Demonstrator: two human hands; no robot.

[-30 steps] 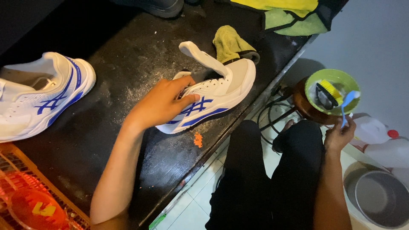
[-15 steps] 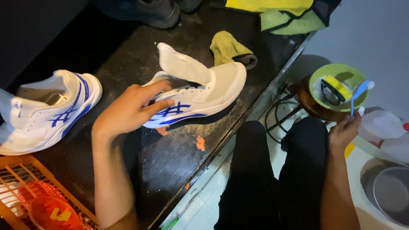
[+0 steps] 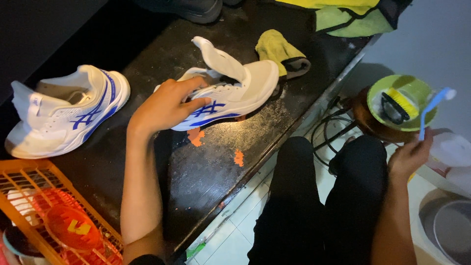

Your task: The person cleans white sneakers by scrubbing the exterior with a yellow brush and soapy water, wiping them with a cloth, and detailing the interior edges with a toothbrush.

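White mesh sneaker with blue stripes (image 3: 230, 95) now lies farther up the dark wet bench (image 3: 206, 172) than a second ago, dragged toward eleven o'clock, ready for scrubbing. Left hand (image 3: 164, 105) grips its heel end; right hand (image 3: 409, 154), at three o'clock, has drawn back, pinching a blue toothbrush (image 3: 431, 110).

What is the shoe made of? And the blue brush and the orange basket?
Shoe: looks like smooth white synthetic, with blue stripes. Brush in the right hand: probably plastic, glossy. Basket: looks like moulded plastic lattice.
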